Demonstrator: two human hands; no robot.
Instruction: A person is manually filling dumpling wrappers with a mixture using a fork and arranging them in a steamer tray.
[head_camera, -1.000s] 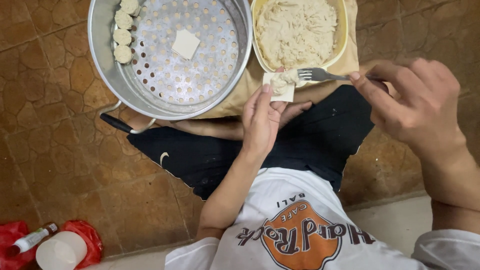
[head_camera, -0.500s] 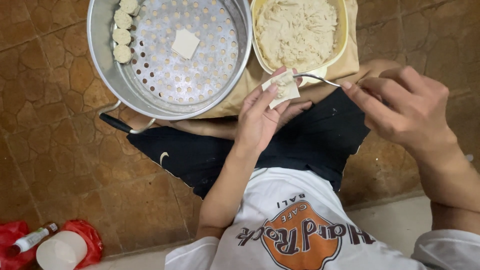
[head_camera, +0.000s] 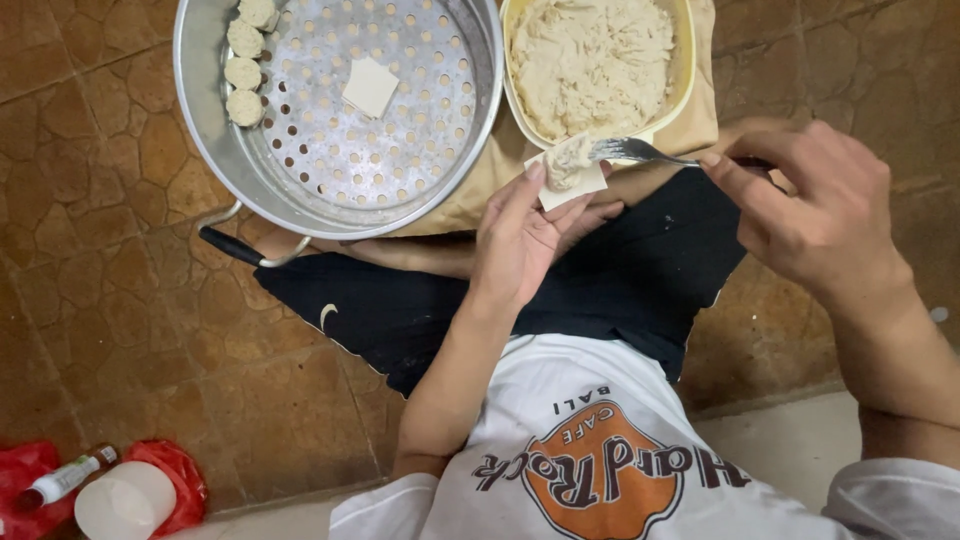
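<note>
My left hand (head_camera: 520, 240) is shut on a small square white wrapper (head_camera: 578, 187), held flat on its fingertips just below the bowl. A lump of pale filling (head_camera: 567, 160) sits on the wrapper. My right hand (head_camera: 810, 210) is shut on a metal fork (head_camera: 640, 152), and the fork's tines touch the filling. A yellow bowl (head_camera: 686, 70) full of the same pale filling stands just above the two hands.
A round perforated metal steamer tray (head_camera: 200, 130) stands at the top left. It holds several filled dumplings (head_camera: 243, 75) along its left rim and one loose wrapper (head_camera: 370, 87). A small bottle (head_camera: 65, 478), a white lid (head_camera: 125, 503) and red plastic (head_camera: 178, 462) lie at the bottom left on the brown tiled floor.
The fork moved left from beside the bowl onto the wrapper, and a lump of filling now lies on it. My left hand rose slightly towards the bowl.
</note>
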